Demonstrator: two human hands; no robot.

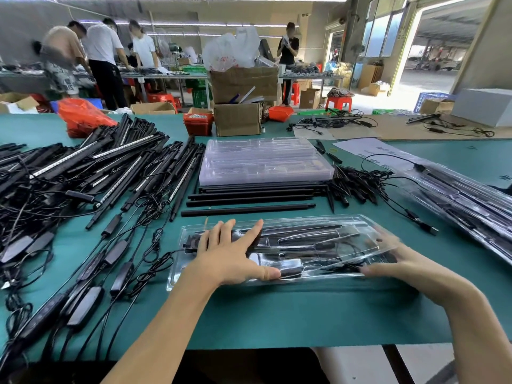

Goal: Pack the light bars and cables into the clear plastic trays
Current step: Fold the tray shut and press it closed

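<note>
- A clear tray point(327, 231) is lying on the green table point(277, 314) close to the person, already holding black bars and cables under its clear lid
- The left hand point(230, 253) is pressing flat on the tray's left part, fingers spread and straight, thumb lying along the near edge
- The right hand point(396, 259) is gripping the tray's right end, thumb on the near edge and fingers blurred behind the plastic
- Loose black bars point(249, 202) are lying side by side just beyond the tray
- A stack of empty trays point(263, 162) is sitting behind those bars
- A big pile of light bars point(97, 167) and cables point(83, 273) is covering the table's left side
- Packed trays point(465, 200) are lying at the right, with a heap of short plugs point(354, 184) between them and the stack
- Cardboard boxes point(238, 117) are standing at the table's far edge
</note>
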